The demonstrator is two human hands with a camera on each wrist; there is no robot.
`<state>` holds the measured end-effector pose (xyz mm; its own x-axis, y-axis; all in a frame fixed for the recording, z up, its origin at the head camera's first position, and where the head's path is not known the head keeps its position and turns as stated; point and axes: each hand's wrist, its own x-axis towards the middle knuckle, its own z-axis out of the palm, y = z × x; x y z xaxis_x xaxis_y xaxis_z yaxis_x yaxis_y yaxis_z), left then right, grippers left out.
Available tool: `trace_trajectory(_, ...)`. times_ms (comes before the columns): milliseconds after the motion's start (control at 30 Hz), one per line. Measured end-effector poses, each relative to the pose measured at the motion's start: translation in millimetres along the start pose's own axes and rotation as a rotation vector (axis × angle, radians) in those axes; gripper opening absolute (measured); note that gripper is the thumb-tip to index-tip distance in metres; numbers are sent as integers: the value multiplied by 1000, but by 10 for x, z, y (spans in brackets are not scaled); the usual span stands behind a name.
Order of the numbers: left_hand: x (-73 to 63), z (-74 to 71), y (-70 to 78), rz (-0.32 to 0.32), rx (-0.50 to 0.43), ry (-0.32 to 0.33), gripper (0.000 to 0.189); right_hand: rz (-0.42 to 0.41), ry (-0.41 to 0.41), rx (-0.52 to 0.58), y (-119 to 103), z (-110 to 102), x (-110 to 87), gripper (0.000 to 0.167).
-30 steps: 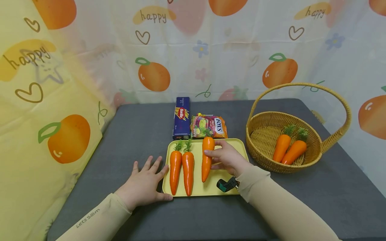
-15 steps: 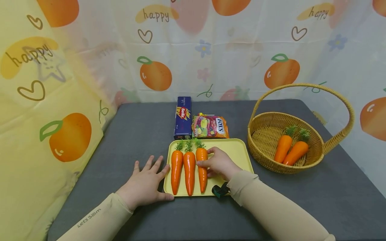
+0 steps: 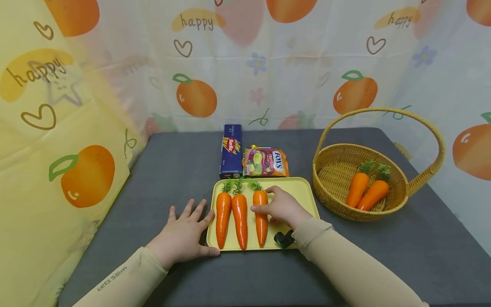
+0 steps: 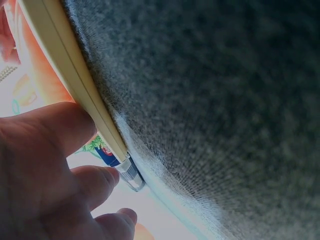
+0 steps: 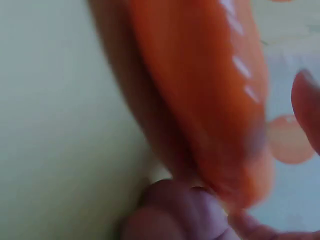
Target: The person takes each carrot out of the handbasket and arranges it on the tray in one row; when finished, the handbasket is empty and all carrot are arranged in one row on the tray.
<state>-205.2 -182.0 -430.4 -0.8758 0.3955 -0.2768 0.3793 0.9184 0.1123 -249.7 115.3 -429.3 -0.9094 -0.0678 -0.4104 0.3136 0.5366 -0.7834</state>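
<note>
Three orange carrots with green tops lie side by side on a pale yellow tray [image 3: 301, 189]. My right hand [image 3: 285, 209] holds the rightmost carrot [image 3: 261, 226], its thumb across the top and other fingers on the right side. In the right wrist view this carrot [image 5: 200, 75] is large and blurred, with fingertips [image 5: 175, 205] at its end. My left hand [image 3: 182, 238] lies spread at the tray's left edge, thumb at the front corner. The left carrot [image 3: 223, 217] and middle carrot [image 3: 240, 219] are untouched. The left wrist view shows fingers against the tray rim [image 4: 75, 65].
A wicker basket [image 3: 326, 194] with a tall handle stands right of the tray and contains two carrots [image 3: 364, 192]. Behind the tray are a blue Barilla spaghetti box [image 3: 231, 157] and a Fox's Fruits candy bag [image 3: 264, 162]. Everything stands on a dark grey tabletop [image 3: 172, 166].
My right hand has lowered the third carrot onto the tray beside the other two, then shifted it slightly right, widening the gap. My left hand has stayed in place.
</note>
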Motion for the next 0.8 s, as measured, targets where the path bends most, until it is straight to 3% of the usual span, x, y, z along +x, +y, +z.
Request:
trace_trajectory(300,9,-12,17,-3,-6,-2,118,-39,-11,-18,-87,-541,-129,85)
trace_trajectory(500,20,8,8,-1,-1,1,118,-108,-46,33,-181,-1111,-355,81)
trace_trajectory(633,25,17,-5,8,5,11,118,-178,-106,161,-102,-1578,-468,85)
trace_trajectory(800,21,19,-11,11,8,15,118,-254,-336,519,258,-2167,-435,91)
